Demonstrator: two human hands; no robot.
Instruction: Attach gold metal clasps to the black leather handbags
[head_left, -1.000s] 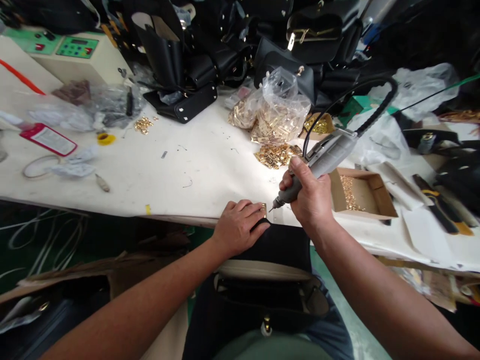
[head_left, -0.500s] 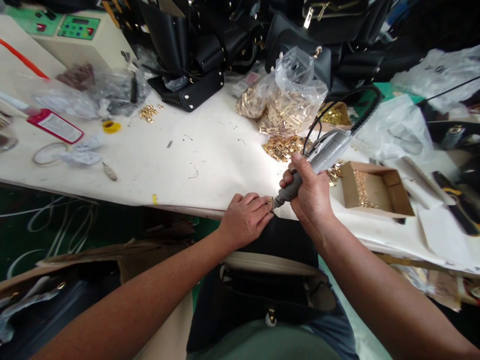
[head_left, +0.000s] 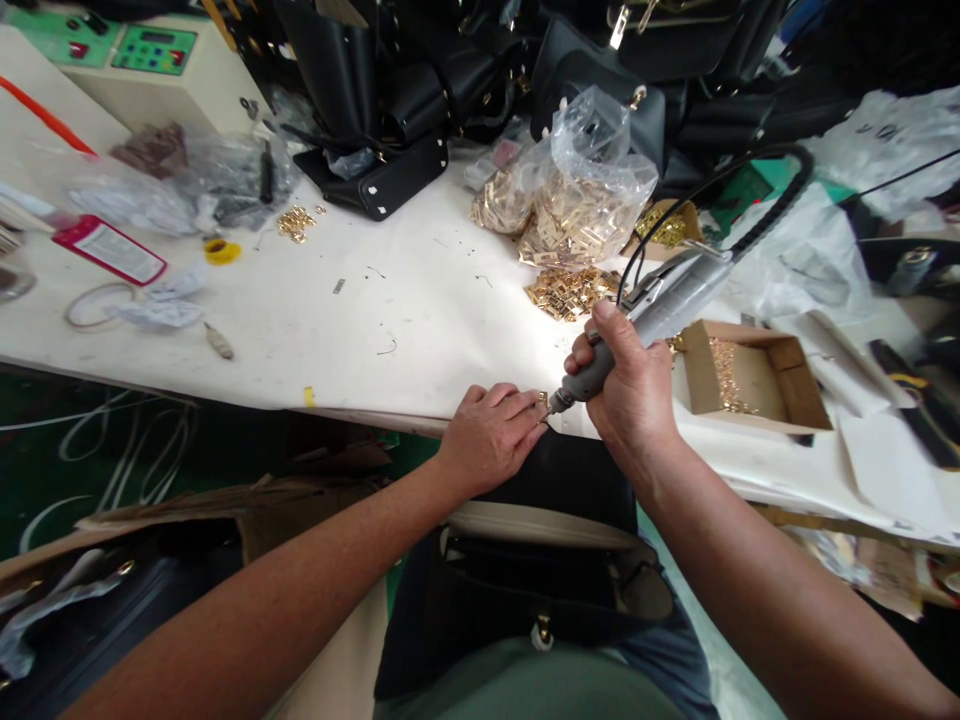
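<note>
A workshop full of black bags (head_left: 412,100)
They are piled at twelve o'clock, behind a long white counter (head_left: 442,330), with a button machine (head_left: 180,98) at ten, and little gold metal bits (head_left: 571,293) and a gray power tool (head_left: 679,298) near two.

Two hands (head_left: 491,435), one power tool (head_left: 679,290), one yellow roll (head_left: 222,252)

The left hand (head_left: 491,437) is lying palm-down, fingers together. The right hand (head_left: 630,375) is gripping tightly. Both forearms (head_left: 300,575) are converging.
</note>
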